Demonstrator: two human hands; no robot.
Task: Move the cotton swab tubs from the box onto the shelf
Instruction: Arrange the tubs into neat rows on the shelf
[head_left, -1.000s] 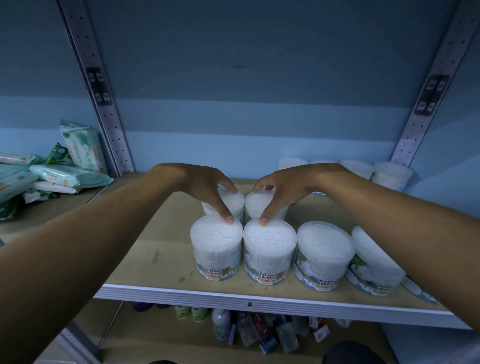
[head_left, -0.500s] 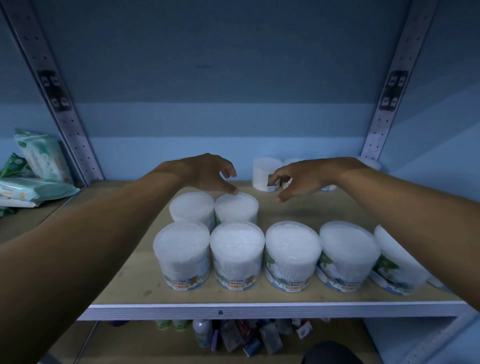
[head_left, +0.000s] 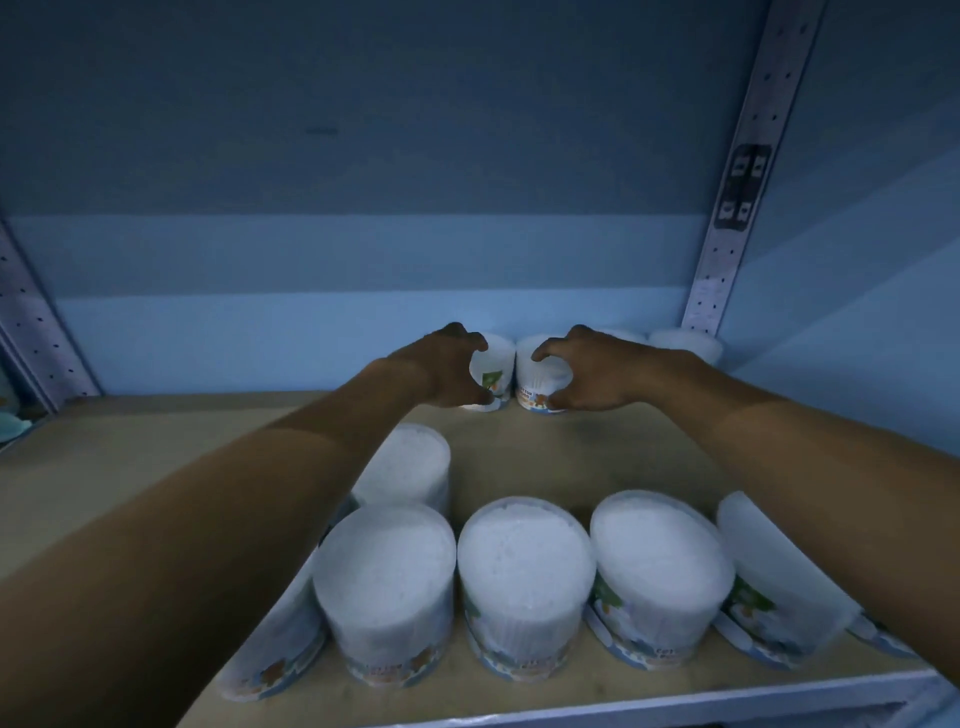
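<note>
Clear round tubs of white cotton swabs stand on a wooden shelf (head_left: 597, 457). At the back of the shelf my left hand (head_left: 447, 369) curls round one tub (head_left: 493, 364), and my right hand (head_left: 587, 374) curls round the tub beside it (head_left: 535, 374). Both tubs stand upright on the shelf board, touching each other. More tubs (head_left: 685, 345) sit at the back right. A front row of several tubs (head_left: 524, 571) lines the shelf edge, with one tub (head_left: 410, 462) just behind it on the left. The box is out of view.
Perforated metal uprights stand at the right (head_left: 737, 197) and the left (head_left: 31, 332) of the bay. A blue back wall closes the shelf. A green packet (head_left: 10, 426) shows at the far left edge. Bare board lies between the front row and the back tubs.
Both hands have reached further back and closed round two tubs at the rear. The view has moved closer to the shelf and to the right.
</note>
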